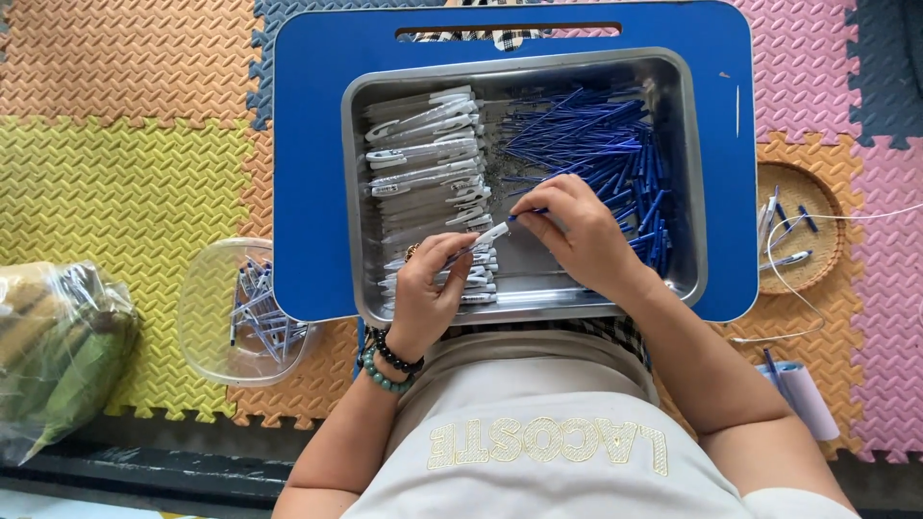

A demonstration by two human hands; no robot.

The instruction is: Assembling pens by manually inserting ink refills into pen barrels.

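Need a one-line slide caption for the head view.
Left hand holds a white pen barrel while right hand feeds a blue refill in, over a steel tray.

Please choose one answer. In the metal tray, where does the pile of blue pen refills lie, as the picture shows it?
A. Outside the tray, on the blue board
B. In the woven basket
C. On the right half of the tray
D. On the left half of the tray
C: the blue refills fill the right half of the metal tray, while the white pen barrels lie on its left half.
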